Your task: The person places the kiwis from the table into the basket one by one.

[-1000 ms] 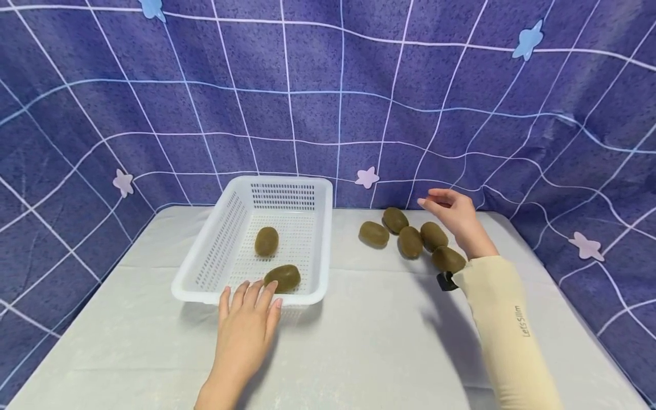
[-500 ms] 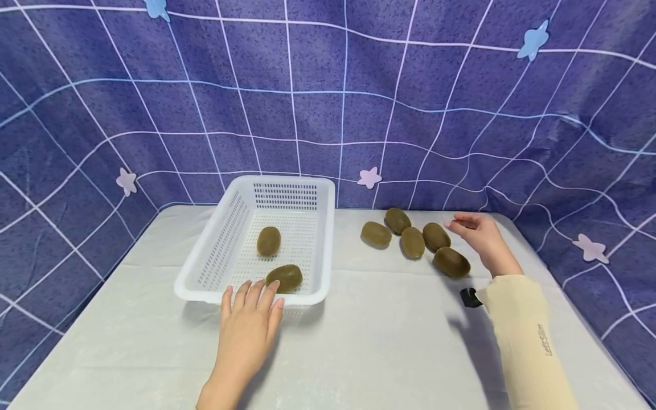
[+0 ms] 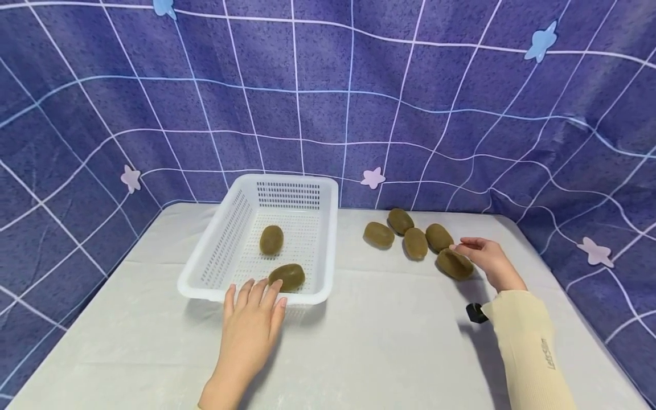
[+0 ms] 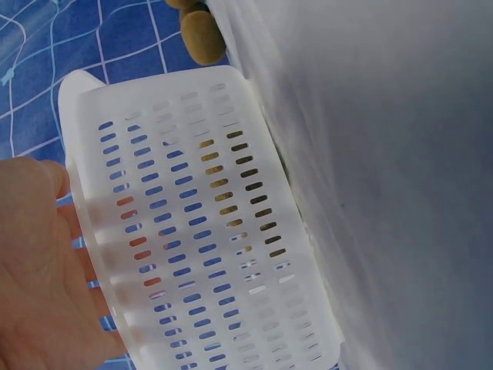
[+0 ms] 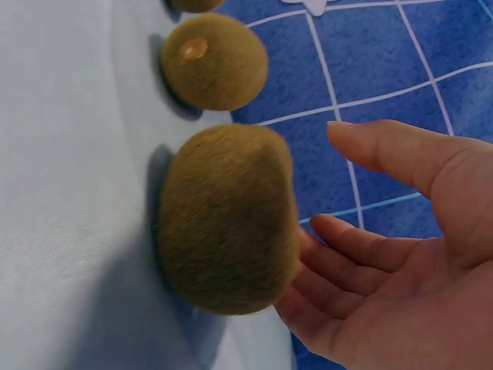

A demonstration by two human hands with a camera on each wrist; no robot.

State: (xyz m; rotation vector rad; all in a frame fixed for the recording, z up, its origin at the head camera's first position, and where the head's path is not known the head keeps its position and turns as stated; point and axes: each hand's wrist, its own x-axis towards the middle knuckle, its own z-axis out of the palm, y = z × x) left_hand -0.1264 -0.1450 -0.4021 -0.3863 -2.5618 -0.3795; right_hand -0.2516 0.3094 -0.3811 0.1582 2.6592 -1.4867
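In the head view, my left hand (image 3: 251, 327) lies across the front rim of a white plastic basket (image 3: 205, 253), fingers spread over the edge. Through the slots of the basket wall (image 4: 192, 208) in the left wrist view, parts of the fingers show inside. One kiwi (image 3: 288, 277) lies in the basket by those fingertips, another kiwi (image 3: 271, 240) farther back. My right hand (image 3: 492, 262) is beside the nearest kiwi (image 3: 454, 264) of a group on the table. The right wrist view has its thumb and fingers apart at one side of that kiwi (image 5: 227, 220).
Several more kiwis lie close together behind and left of the right hand, including a kiwi (image 3: 379, 235) at the group's left end. A pale cloth covers the table (image 3: 389, 330). A blue-purple gridded curtain (image 3: 318, 114) stands at the back and sides.
My right hand has moved down and to the right, from above the group to beside its nearest kiwi. The left hand stays on the basket rim. The whole head view has shifted slightly.
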